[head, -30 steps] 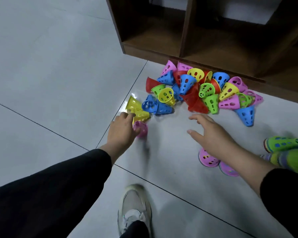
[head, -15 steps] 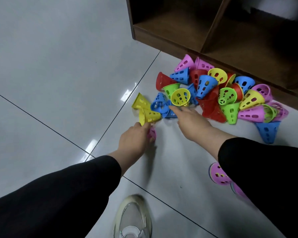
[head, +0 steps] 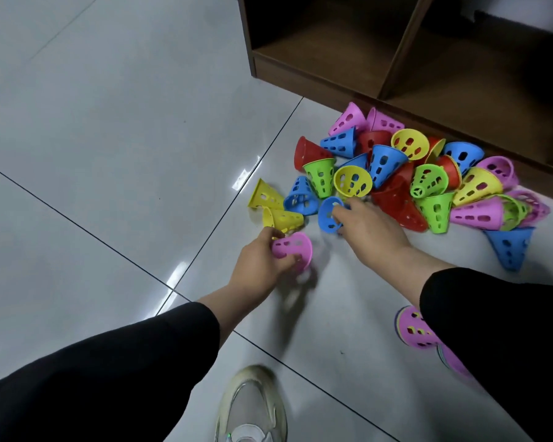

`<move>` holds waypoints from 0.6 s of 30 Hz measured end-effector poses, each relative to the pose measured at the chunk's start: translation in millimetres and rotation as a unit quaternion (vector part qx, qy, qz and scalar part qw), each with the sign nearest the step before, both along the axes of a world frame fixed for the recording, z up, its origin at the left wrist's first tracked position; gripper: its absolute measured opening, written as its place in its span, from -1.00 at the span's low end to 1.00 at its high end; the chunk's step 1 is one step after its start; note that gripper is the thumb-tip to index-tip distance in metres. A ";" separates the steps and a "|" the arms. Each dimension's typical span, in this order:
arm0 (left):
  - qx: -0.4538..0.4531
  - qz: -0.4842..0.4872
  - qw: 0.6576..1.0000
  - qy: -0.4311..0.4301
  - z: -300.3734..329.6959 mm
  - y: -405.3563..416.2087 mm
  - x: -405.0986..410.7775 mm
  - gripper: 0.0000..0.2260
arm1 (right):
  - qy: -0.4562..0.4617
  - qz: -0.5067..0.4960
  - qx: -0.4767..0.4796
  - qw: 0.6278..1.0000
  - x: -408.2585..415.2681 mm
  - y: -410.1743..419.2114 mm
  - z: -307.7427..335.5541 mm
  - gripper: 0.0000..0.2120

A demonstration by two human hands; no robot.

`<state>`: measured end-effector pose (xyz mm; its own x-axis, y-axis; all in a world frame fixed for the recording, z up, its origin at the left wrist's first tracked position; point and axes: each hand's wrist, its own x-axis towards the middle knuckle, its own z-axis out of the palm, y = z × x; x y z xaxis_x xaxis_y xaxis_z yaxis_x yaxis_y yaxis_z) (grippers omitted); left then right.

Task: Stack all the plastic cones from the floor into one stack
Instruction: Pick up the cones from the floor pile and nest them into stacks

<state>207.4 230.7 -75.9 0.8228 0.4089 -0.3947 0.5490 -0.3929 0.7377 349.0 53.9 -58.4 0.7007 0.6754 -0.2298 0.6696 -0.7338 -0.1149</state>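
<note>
A heap of perforated plastic cones [head: 428, 183] in pink, blue, red, yellow and green lies on the floor against a wooden shelf. My left hand [head: 259, 269] grips a pink cone [head: 292, 248] just above the floor, beside two yellow cones [head: 278, 216]. My right hand [head: 369, 224] has its fingers on a blue cone [head: 328, 215] at the heap's near edge. A stack of nested cones [head: 414, 327], pink on the outside, lies on the floor under my right sleeve and is partly hidden by it.
The brown wooden shelf unit [head: 396, 59] with open compartments stands behind the heap. A lone blue cone [head: 509, 247] lies to the right. My shoe [head: 253, 406] is on the pale tiled floor [head: 93, 138] at the bottom.
My left hand has lifted the pink cone into plain view. My right hand has closed its fingers on the blue cone and tipped it up at the heap's edge.
</note>
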 end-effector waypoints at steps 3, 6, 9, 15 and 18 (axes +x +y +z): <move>-0.209 0.125 0.969 -0.049 8.9 -16.0 1.8 -0.64 | 0.063 -0.104 0.191 0.974 -3.4 -18.6 8.1 -0.92; -0.350 0.196 0.913 -0.073 15.8 -29.6 6.1 -0.57 | 0.205 -0.206 0.336 0.896 -11.7 -28.1 23.8 -0.92; -0.446 0.236 0.859 -0.084 23.0 -38.8 10.1 -0.56 | 0.279 -0.232 0.350 0.864 -25.8 -35.3 37.8 -0.84; -0.357 0.029 0.930 -0.080 33.1 -47.9 14.3 -0.58 | 0.357 -0.243 0.298 0.851 -46.1 -36.2 46.6 -0.63; -0.293 -0.029 0.953 -0.070 38.8 -41.4 18.8 -0.63 | 0.404 -0.252 0.282 0.833 -52.6 -34.2 45.8 -0.56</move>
<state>226.2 189.3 -37.1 0.8986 0.1045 -0.4261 0.4191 0.0828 0.9041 296.5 19.7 -12.6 0.6990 0.5020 -0.5092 -0.1701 -0.5750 -0.8003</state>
